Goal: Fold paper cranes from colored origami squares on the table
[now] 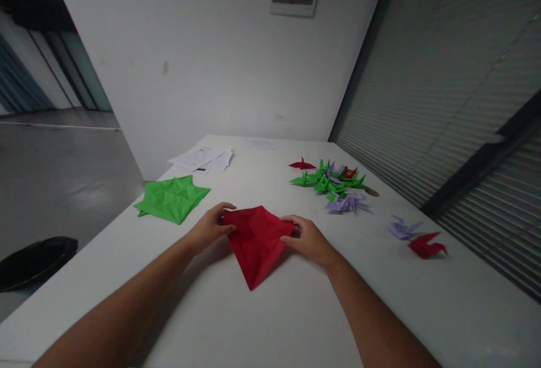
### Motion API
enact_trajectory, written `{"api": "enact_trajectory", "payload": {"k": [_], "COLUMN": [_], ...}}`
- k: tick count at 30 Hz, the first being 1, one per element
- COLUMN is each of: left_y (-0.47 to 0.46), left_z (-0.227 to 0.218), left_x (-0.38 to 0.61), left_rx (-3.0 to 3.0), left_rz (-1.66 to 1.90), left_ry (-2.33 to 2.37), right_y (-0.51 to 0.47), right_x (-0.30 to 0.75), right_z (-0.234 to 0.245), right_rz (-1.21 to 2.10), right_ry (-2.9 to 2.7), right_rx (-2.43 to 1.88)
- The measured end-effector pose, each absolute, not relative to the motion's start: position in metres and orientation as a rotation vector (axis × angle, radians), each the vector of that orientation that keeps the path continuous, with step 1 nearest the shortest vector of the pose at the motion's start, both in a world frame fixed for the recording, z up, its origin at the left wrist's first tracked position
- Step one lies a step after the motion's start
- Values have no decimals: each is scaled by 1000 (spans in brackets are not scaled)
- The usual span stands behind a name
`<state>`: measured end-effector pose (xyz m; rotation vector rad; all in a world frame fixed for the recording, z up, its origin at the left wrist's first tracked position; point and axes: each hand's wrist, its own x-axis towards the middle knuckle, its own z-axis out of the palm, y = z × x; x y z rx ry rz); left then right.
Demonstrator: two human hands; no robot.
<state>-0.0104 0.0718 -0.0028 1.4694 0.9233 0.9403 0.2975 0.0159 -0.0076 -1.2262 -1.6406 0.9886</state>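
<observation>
A partly folded sheet of red paper (pixel 256 241) lies on the white table (pixel 270 311), its point toward me. My left hand (pixel 210 226) pinches its left upper corner between thumb and fingers. My right hand (pixel 307 238) grips the right corner, fingers curled over the edge. Both forearms reach in from the bottom of the view.
A stack of creased green paper (pixel 172 198) lies to the left. Folded green, purple and red cranes (pixel 333 183) are heaped at the far right, with a purple crane (pixel 403 227) and a red crane (pixel 426 245) nearer. White printed sheets (pixel 203 159) sit at the back. A black bin (pixel 36 261) stands on the floor, left.
</observation>
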Motion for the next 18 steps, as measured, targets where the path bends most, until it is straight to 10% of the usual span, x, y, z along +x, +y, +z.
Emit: {"api": "enact_trajectory", "payload": {"k": [18], "left_y": [75], "left_z": [2], "left_x": [-12], "left_rx": [1935], "left_rz": [842], "left_ry": [1174], "right_y": [16], "right_x": [298], "right_z": [-2], "right_rz": [702], "right_ry": [-1862], "right_rx": [-1248]}}
